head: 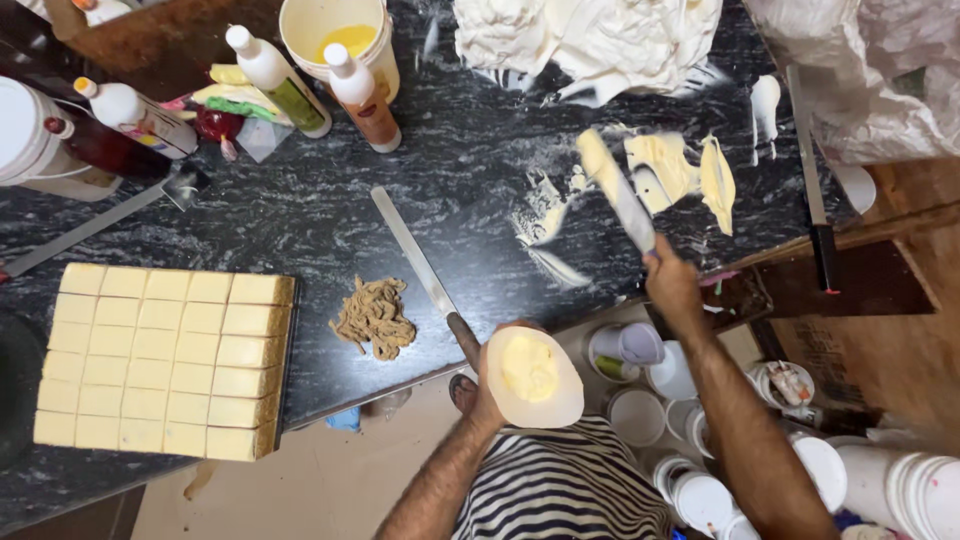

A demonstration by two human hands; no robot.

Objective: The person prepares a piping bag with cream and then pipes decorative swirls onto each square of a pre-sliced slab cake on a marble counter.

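Down at the counter's near edge, the left hand [487,392] gripped a white paper cone [535,378] loaded with a dollop of pale yellow cream, fingers wrapped around its side. The right hand [672,285] was clamped on the handle of a palette knife [618,190], whose blade, coated in yellow cream, reached over smears of the same cream [672,165] on the black marbled counter [330,220]. Just beside the cone lay a long flat knife [420,265], its handle touching the left hand's side, and near that a small heap of brown crumbs [375,318]. Farther left sat a slab of pale cake [165,360] cut into squares. At the far edge stood squeeze bottles: one with a green label [280,80], one with an orange-brown label [362,95], one white with a coloured label [140,118], beside a white tub [340,35] holding yellow liquid. Another knife [812,190] lay at the right.
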